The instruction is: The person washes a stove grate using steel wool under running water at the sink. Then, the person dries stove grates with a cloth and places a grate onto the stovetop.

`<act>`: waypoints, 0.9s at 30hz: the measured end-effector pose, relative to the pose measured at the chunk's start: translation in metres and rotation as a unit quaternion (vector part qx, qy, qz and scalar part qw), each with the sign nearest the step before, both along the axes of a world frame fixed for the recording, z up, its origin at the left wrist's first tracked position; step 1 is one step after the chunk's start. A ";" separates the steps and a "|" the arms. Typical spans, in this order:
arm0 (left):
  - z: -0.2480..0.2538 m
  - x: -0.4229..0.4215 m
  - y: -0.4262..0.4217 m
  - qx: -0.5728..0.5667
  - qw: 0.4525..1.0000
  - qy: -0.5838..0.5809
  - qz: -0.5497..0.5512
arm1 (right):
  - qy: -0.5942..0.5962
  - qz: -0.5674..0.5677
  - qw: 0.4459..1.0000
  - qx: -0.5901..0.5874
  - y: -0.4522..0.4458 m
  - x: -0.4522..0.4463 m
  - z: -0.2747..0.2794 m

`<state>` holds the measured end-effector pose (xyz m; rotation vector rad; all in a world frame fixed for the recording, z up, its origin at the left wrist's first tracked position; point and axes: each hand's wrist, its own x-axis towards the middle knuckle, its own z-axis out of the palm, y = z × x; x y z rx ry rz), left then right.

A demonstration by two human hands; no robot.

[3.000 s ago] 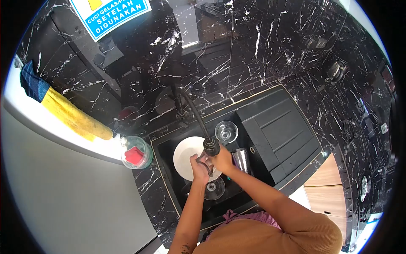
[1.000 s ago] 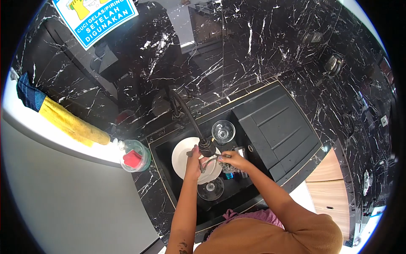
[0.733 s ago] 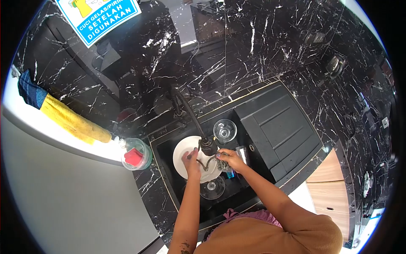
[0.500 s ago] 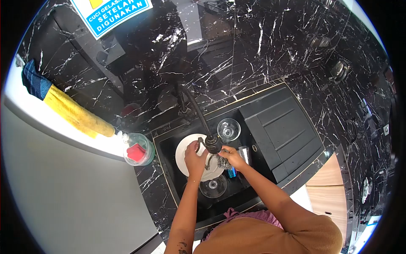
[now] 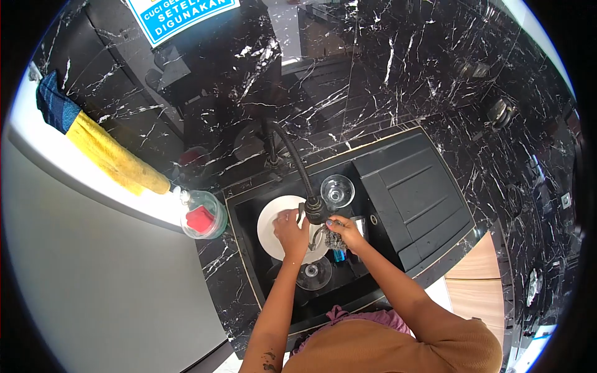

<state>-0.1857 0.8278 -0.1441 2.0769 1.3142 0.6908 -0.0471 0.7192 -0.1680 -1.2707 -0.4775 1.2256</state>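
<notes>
My left hand [image 5: 292, 234] is over the white plate [image 5: 268, 214] in the sink, its fingers closed on a dark, curved utensil [image 5: 314, 239]. The faucet head and the hand hide part of the utensil, so its kind is unclear. Just right of the faucet head [image 5: 316, 211], my right hand [image 5: 346, 232] grips a grey steel wool scrubber [image 5: 336, 240]. Below the scrubber, a blue object [image 5: 339, 255] is partly visible. One clear glass bowl [image 5: 337, 191] sits behind my right hand; another round glass dish [image 5: 313, 275] lies nearer my body.
The black sink [image 5: 247, 267] has a ribbed drainboard [image 5: 416, 199] on the right. A clear tub [image 5: 214, 217] with a red item [image 5: 199, 219] stands left of the sink. A yellow cloth [image 5: 115, 158] hangs at the left, and a blue sign [image 5: 180, 18] is on the wall.
My left hand has turned slightly and shifted a little to the right with the utensil. My right hand still grips the scrubber beside it. The camera view has shifted slightly.
</notes>
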 end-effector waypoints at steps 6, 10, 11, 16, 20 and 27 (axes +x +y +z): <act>-0.007 0.003 -0.020 0.025 0.990 -0.093 0.108 | 0.093 -0.080 0.992 0.013 0.011 -0.007 -0.004; -0.011 0.000 -0.020 -0.196 0.917 -0.338 0.073 | 0.121 -0.106 0.987 0.025 0.015 -0.011 -0.001; -0.024 -0.001 -0.016 -0.227 0.912 -0.340 0.041 | 0.125 -0.107 0.986 0.031 0.016 -0.012 0.000; -0.032 0.006 -0.005 -0.282 0.896 -0.342 -0.012 | 0.105 -0.107 0.987 0.055 0.022 -0.013 -0.002; -0.022 0.020 0.002 -0.174 0.956 -0.237 0.012 | 0.063 -0.103 0.990 0.075 0.026 -0.010 -0.003; -0.033 0.020 0.013 -0.277 0.895 -0.342 -0.073 | 0.104 -0.135 0.983 0.070 0.022 0.006 0.009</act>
